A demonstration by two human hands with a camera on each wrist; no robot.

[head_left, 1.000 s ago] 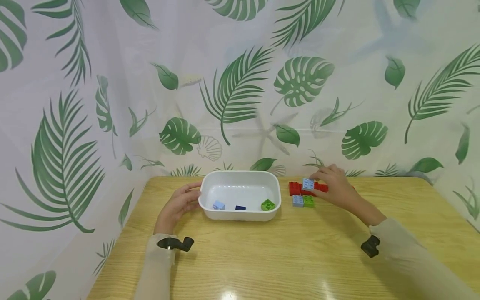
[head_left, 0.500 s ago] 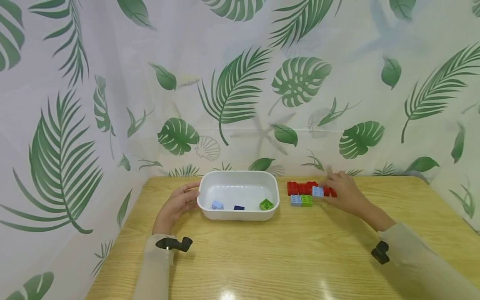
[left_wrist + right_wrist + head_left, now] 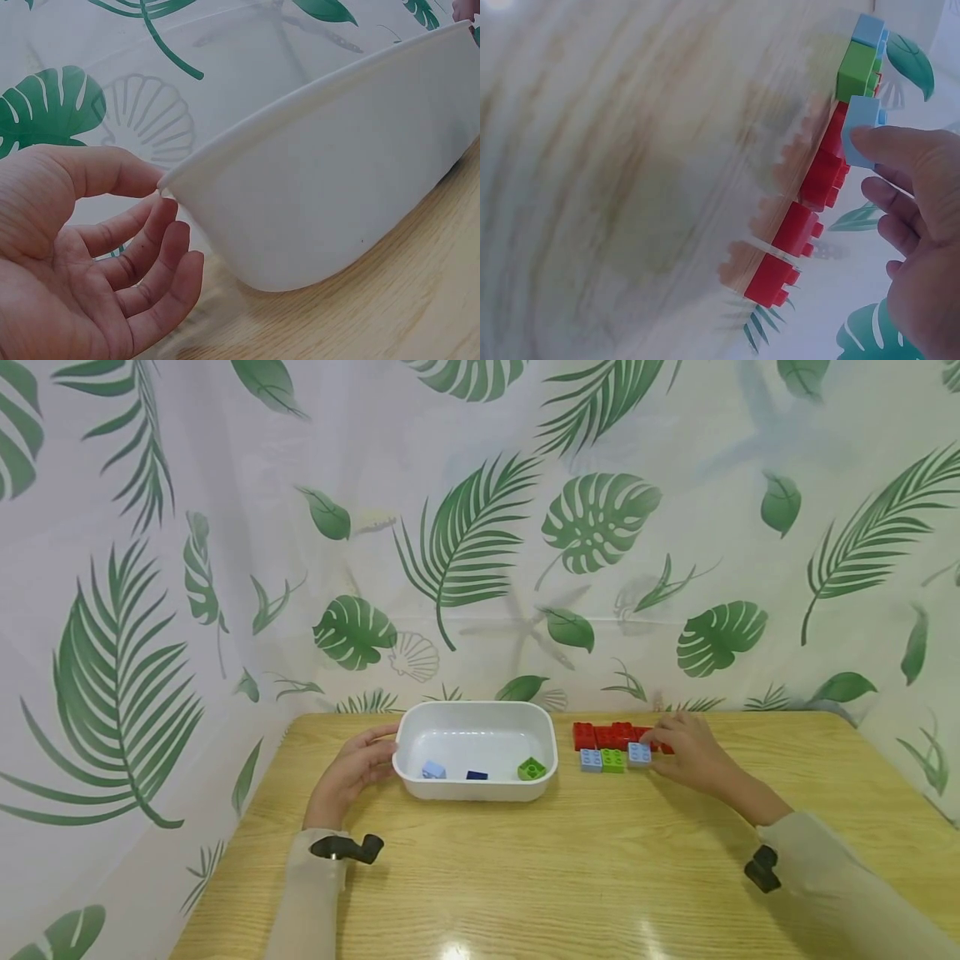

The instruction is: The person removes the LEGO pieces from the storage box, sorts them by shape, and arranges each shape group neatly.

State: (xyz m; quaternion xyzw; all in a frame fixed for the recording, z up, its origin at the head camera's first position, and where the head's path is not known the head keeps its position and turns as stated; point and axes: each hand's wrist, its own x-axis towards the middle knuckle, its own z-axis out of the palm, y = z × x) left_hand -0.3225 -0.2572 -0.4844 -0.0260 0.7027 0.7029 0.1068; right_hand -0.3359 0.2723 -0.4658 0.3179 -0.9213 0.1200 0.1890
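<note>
In the head view my right hand (image 3: 688, 752) pinches a light blue toy brick (image 3: 639, 755) low over the table, right of a green brick (image 3: 612, 761) and another light blue brick (image 3: 591, 761). The right wrist view shows the thumb against the side of the held light blue brick (image 3: 860, 124), in front of the red bricks (image 3: 793, 227). My left hand (image 3: 358, 772) grips the left end of a white plastic tub (image 3: 472, 790). Seen from the left wrist, thumb and forefinger meet at the tub's rim (image 3: 300, 97), with the other fingers curled below.
Inside the tub lie a light blue brick (image 3: 433, 770), a dark blue brick (image 3: 477, 775) and a green brick (image 3: 532, 768). A row of red bricks (image 3: 611, 737) stands behind the front bricks. A leaf-patterned curtain (image 3: 480, 568) hangs behind the wooden table (image 3: 525, 877).
My right hand has carried the light blue brick rightward and down, from above the red row to beside the green brick. The left hand stays at the tub.
</note>
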